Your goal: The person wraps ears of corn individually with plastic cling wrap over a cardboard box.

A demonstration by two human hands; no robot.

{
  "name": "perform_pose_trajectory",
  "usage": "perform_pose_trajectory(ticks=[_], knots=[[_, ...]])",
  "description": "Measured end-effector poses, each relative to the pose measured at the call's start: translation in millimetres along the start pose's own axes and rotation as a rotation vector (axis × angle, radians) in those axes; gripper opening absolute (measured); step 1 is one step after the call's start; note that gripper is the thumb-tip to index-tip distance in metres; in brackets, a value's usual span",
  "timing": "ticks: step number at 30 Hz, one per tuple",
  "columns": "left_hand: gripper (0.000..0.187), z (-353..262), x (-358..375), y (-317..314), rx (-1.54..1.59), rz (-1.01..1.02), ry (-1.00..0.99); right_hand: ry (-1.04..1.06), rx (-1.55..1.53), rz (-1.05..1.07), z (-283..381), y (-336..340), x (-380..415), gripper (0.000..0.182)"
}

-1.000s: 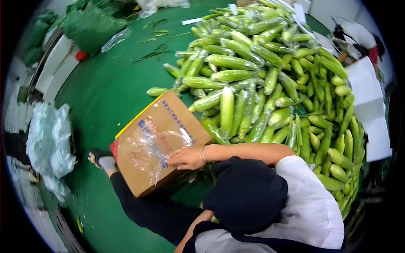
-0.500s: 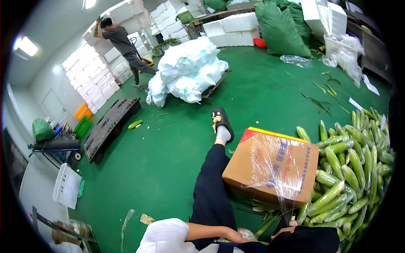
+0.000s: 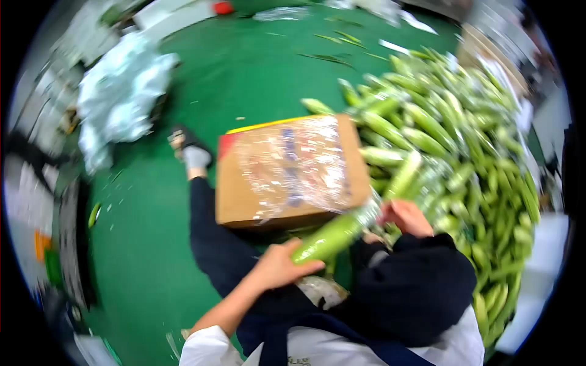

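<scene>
A long, pale-green vegetable (image 3: 332, 238) wrapped in clear plastic film lies slantwise across my lap. My left hand (image 3: 284, 265) grips its lower end, thumb along the underside. At its upper end, my right hand (image 3: 408, 216) has bent fingers on the gathered film. Just beyond them a brown cardboard box (image 3: 235, 183) stands in front of me, its top covered by wrinkled, shiny film. To the right, a large heap of similar green vegetables (image 3: 427, 131) reaches close to my right hand, many of them in film.
My outstretched leg (image 3: 210, 226) flanks the box on the left. White bulging sacks (image 3: 125, 91) stand farther left, near a dark pallet (image 3: 73, 244). Loose green leaves (image 3: 326, 59) and one green vegetable (image 3: 94, 215) lie on the green floor. Another person's dark-clothed leg (image 3: 33, 158) shows blurred at the left edge.
My view has swung right and down. Both hands, earlier low at the bottom edge, are now raised in front of the box with the wrapped green vegetable between them.
</scene>
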State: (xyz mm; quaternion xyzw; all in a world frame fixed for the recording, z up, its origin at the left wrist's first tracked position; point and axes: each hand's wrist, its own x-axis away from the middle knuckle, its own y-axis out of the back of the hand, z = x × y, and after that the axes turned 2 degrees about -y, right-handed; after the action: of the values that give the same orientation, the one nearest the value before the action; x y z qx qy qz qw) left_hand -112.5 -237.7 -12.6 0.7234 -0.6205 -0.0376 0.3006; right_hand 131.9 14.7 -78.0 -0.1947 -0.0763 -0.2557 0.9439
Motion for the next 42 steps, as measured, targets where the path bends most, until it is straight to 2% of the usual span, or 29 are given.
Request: perform_pose_trajectory(ticks=[2,5,7,9,11,13,14,16,17,18,19,20,21,22,23,24,25,26,27,29,30,31,32,33,35,37,38,40,42], knots=[[0.049,-20,-19,5,-0.023,-0.071,-0.128,0.130,0.018,-0.174,34,-11,5,0.042],[0.050,-32,-36,-4,-0.117,-0.162,-0.272,0.264,0.032,-0.254,62,-33,10,0.044],[0.050,-45,-43,-13,-0.151,-0.125,-0.257,0.296,-0.030,-0.213,70,-45,13,0.043],[0.050,-51,-47,-24,-0.186,-0.079,-0.234,0.438,0.348,-0.263,73,-52,14,0.037],[0.050,-55,-55,-31,-0.259,-0.119,-0.392,0.289,0.611,-0.549,69,-51,19,0.035],[0.051,-76,-52,-26,-0.201,-0.081,-0.462,0.288,0.575,-0.726,36,-24,16,0.037],[0.046,-81,-52,-24,-0.206,-0.098,-0.496,0.130,0.279,-0.707,24,-17,22,0.037],[0.025,-103,-58,-26,-0.204,-0.198,-0.691,-0.078,0.180,-0.690,-19,-6,23,0.038],[0.010,-110,-59,-29,-0.180,-0.243,-0.631,-0.040,0.379,-0.625,-50,4,20,0.041],[0.009,-101,-71,-27,-0.104,-0.266,-0.724,-0.150,0.348,-0.545,-64,1,18,0.044],[0.011,-93,-87,-28,-0.033,-0.290,-0.814,-0.164,0.331,-0.521,-66,-11,19,0.048],[0.011,-100,-103,-43,-0.037,-0.267,-0.829,-0.246,0.178,-0.421,-70,-16,14,0.050],[0.019,-112,-118,-68,0.195,-0.238,-0.830,-0.262,0.115,-0.362,-56,-20,18,0.046],[0.027,-116,-131,-94,0.426,-0.204,-0.815,-0.239,-0.227,-0.413,-47,-26,17,0.045],[0.048,-100,-147,-125,0.596,-0.059,-0.721,-0.206,-0.570,-0.458,-43,-28,15,0.044],[0.066,-102,-152,-151,0.516,-0.022,-0.678,0.067,-0.640,-0.373,-53,-22,16,0.042],[0.071,-87,-168,-175,0.307,-0.089,-0.780,0.339,-0.699,-0.287,-74,-16,14,0.042],[0.068,-107,-174,-180,-0.027,-0.079,-0.887,0.294,-1.075,-0.296,-128,1,-34,0.040],[0.068,-117,-185,-190,-0.033,-0.055,-0.888,0.306,-1.092,-0.309,-118,2,-18,0.040],[0.054,-126,-205,-210,0.282,0.203,-0.709,0.350,-1.329,-0.226,-96,7,49,0.046],[0.054,-132,-218,-219,0.281,0.218,-0.691,0.155,-0.971,-0.447,-73,11,83,0.051],[0.047,-140,-233,-229,0.472,0.262,-0.372,-0.041,-0.591,-0.640,-59,22,116,0.057],[0.041,-151,-249,-242,0.660,0.296,-0.051,-0.212,0.160,-0.817,-65,35,156,0.060],[0.037,-164,-264,-247,0.766,0.235,-0.020,-0.245,0.771,-1.035,-73,43,196,0.055],[0.048,-186,-300,-250,0.969,0.223,-0.112,-0.531,0.905,-1.163,-101,77,269,0.048],[0.067,-197,-346,-250,1.129,0.322,-0.363,-0.747,1.081,-1.234,-92,103,304,0.048],[0.066,-208,-340,-246,1.138,0.310,-0.395,-0.751,1.085,-1.238,-91,120,309,0.048],[0.065,-224,-321,-225,1.155,0.291,-0.446,-1.133,0.787,-1.166,-95,159,313,0.057],[0.057,-194,-292,-187,0.821,0.298,-0.507,-1.200,0.833,-1.151,-121,165,303,0.063]])
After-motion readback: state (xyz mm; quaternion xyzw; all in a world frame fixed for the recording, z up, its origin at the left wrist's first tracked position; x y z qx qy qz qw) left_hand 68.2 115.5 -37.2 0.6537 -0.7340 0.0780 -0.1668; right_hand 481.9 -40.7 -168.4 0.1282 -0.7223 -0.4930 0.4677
